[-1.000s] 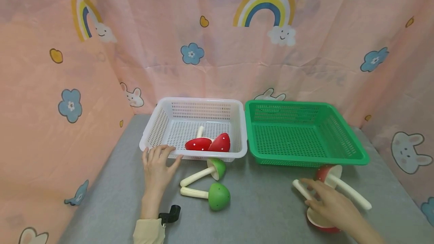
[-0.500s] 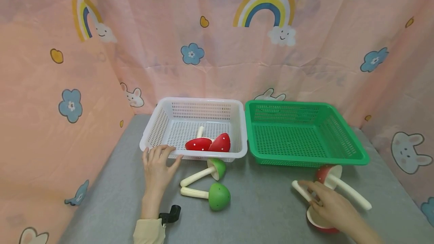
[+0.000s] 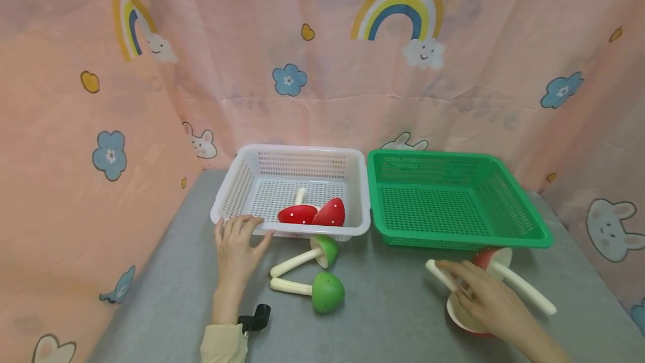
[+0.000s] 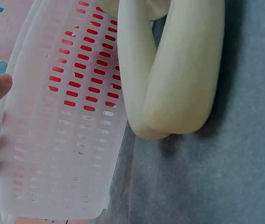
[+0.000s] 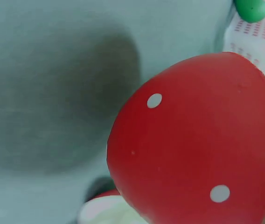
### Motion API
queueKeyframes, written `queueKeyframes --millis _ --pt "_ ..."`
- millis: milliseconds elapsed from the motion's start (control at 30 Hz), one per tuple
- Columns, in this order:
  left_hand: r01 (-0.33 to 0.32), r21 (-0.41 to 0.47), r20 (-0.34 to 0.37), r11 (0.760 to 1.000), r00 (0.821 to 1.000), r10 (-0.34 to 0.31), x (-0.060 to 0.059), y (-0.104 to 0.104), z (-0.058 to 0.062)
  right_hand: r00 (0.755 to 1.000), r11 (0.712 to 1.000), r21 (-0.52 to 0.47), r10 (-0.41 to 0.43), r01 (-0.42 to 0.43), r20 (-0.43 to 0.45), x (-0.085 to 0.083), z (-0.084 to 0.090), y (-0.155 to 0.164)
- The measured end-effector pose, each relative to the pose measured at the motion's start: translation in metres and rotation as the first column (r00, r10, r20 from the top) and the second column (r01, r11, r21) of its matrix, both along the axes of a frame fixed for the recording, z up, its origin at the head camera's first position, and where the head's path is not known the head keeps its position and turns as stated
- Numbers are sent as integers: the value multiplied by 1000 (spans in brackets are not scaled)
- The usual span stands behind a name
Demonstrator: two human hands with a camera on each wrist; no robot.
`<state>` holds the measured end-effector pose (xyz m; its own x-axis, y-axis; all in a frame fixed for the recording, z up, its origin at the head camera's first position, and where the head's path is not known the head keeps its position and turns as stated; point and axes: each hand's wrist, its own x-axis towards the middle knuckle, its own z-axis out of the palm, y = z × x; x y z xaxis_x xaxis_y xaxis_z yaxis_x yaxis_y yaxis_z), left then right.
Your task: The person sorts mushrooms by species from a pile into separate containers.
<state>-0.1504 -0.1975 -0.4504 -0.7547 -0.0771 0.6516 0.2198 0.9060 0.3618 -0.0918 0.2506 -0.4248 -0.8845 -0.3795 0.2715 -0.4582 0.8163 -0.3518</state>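
Note:
My right hand (image 3: 486, 296) grips a toy mushroom (image 3: 461, 318) with a red white-dotted cap and a cream stem. Its stem points toward the far left, and the cap hangs below the fingers. That cap fills much of the right wrist view, above a dark shadow on the table. A second red mushroom (image 3: 526, 287) lies just beyond this hand. On the left, my left hand (image 3: 237, 254) holds the front rim of a white basket (image 3: 355, 231), fingers over the edge and thumb against it. Two red mushrooms (image 3: 330, 213) lie inside that basket.
Right of the white basket stands a green basket (image 3: 461, 241) with nothing in it. Two green-capped mushrooms (image 3: 327, 293) lie in front of the white basket, stems toward the left hand. A patterned pink curtain (image 3: 322, 116) hangs behind the grey table (image 3: 383, 318).
My right hand has taken hold of the red mushroom's stem and shifted it slightly left and away from me. The left hand stays at the basket rim. The head view has turned a little.

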Motion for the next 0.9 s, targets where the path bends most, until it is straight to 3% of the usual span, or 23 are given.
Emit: queueKeyframes --millis 267,600,900 --pt "3 4 6 1000 1000 -3 0 0 1 994 997 -22 74 -76 -83 -4 22 -21" --pt "11 -2 -22 1000 1000 -11 -1 0 0 994 996 33 90 -88 -68 -13 51 -44" --pt "8 0 -22 1000 1000 -8 0 0 1 994 994 11 107 -107 -37 -32 74 -62"
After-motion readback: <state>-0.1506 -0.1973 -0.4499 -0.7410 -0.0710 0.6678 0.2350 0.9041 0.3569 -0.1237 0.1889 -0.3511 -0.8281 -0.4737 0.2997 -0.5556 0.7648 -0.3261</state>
